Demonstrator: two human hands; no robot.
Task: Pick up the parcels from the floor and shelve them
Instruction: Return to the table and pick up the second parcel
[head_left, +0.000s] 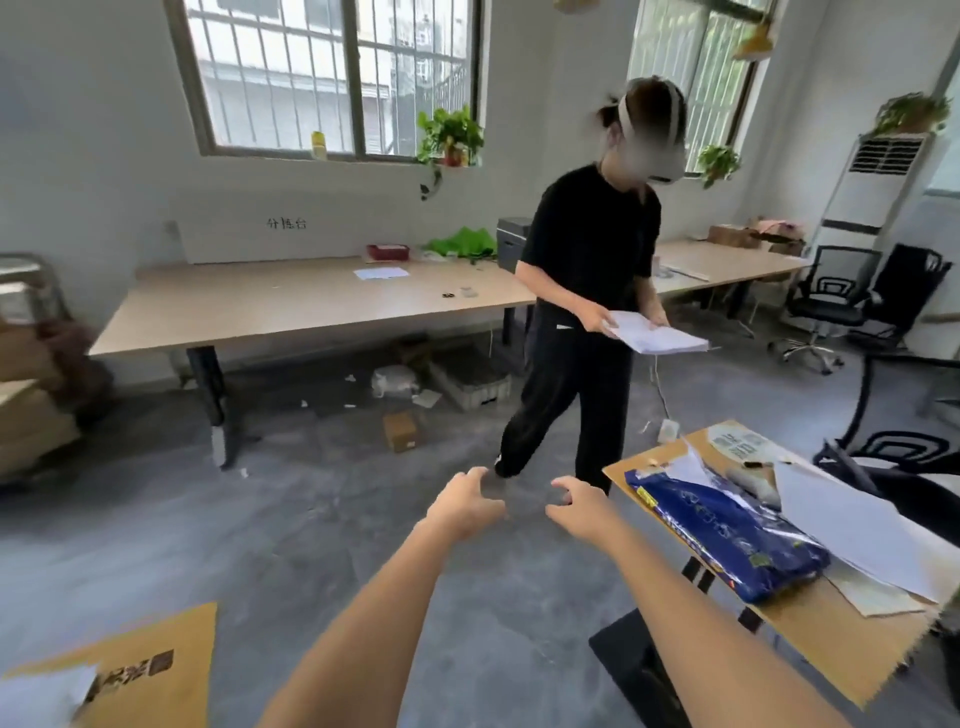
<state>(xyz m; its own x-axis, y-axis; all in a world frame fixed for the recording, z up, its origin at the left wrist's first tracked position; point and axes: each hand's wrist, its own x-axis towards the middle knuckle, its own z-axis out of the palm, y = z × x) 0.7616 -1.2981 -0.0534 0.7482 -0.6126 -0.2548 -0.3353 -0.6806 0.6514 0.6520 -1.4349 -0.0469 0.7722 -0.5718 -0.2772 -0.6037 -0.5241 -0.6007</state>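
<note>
My left hand (465, 501) and my right hand (579, 506) reach forward side by side over the grey floor, fingers curled apart, holding nothing. A small brown cardboard parcel (400, 430) stands on the floor ahead, near the long table. A pale plastic-wrapped parcel (394, 381) lies under that table. On the small table to my right lies a blue plastic parcel (727, 530) beside a white mailer (852, 525). A brown envelope (150, 670) sits at the bottom left.
A person in black (587, 291) stands just ahead holding a white flat parcel (657, 332). A long wooden table (291, 306) runs along the wall. Office chairs (831, 306) stand at the right. Stacked cardboard (31, 395) is at the far left.
</note>
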